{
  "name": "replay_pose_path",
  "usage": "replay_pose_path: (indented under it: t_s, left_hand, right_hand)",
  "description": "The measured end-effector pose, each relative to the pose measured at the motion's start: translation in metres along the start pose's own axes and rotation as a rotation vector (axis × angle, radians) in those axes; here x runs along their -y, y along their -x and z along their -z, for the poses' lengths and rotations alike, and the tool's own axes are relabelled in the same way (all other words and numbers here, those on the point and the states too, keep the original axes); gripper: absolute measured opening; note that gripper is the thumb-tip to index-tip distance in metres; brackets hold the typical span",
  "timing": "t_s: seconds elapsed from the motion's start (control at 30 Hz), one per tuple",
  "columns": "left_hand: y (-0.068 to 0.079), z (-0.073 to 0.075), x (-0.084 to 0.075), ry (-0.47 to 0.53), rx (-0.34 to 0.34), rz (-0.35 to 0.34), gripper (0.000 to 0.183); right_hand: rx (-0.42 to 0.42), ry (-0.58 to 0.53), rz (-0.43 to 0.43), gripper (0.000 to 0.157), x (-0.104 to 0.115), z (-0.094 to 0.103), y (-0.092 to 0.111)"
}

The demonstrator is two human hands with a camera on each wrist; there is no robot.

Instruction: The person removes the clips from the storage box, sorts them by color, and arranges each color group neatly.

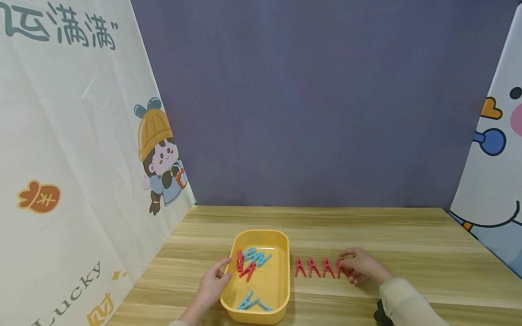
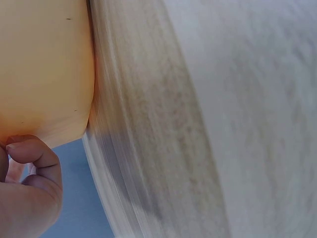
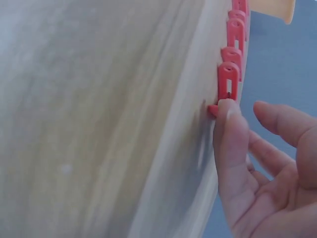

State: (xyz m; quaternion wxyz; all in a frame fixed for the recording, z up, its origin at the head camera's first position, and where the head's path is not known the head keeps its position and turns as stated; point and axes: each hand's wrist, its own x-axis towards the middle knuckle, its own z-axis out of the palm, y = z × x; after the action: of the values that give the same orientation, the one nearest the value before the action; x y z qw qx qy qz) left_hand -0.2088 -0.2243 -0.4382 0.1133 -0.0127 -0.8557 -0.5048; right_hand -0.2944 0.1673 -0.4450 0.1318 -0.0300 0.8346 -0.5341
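Observation:
A row of several red clothespins (image 1: 313, 267) stands on the table with their legs spread. At the right end of the row is my right hand (image 1: 360, 265). A fingertip touches the end clothespin (image 3: 228, 79) in the right wrist view, while another digit is held apart from it. My left hand (image 1: 212, 282) is at the left rim of a yellow plastic bin (image 1: 285, 277), fingertips against it. In the left wrist view the fingers (image 2: 37, 153) are bent beside the bin's wall; the rest of the hand is cut off. Inside the bin lie blue clothespins (image 1: 256, 256) and red clothespins (image 1: 248, 271).
The wood-grain table (image 1: 354, 227) runs back to a dark blue-grey curtain (image 1: 311, 108). Printed white cloths hang at the left (image 1: 70, 141) and right (image 1: 499, 183). A black object (image 1: 382, 317) shows beside the right sleeve (image 1: 410, 304).

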Motion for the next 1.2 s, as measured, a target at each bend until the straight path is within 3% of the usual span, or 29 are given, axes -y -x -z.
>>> replay_pose_path:
  t_s: [0.33,0.63,0.93,1.2]
  left_hand:
    - [0.001,0.001,-0.001,-0.013,-0.002,0.004,0.038]
    - [0.001,0.000,-0.002,-0.003,-0.002,0.010,0.039]
    - [0.002,0.001,-0.003,0.005,0.005,0.012,0.040]
    - [0.001,0.000,-0.002,-0.009,0.002,-0.003,0.038]
  right_hand:
    - [-0.020,0.033,0.071,0.046,0.010,0.008,0.003]
    - [0.032,0.079,0.160,0.048,0.022,0.016,0.000]
    - [-0.014,0.173,0.177,0.042,0.043,0.013,0.000]
    - [-0.022,0.153,0.184,0.041,0.059,0.008,0.001]
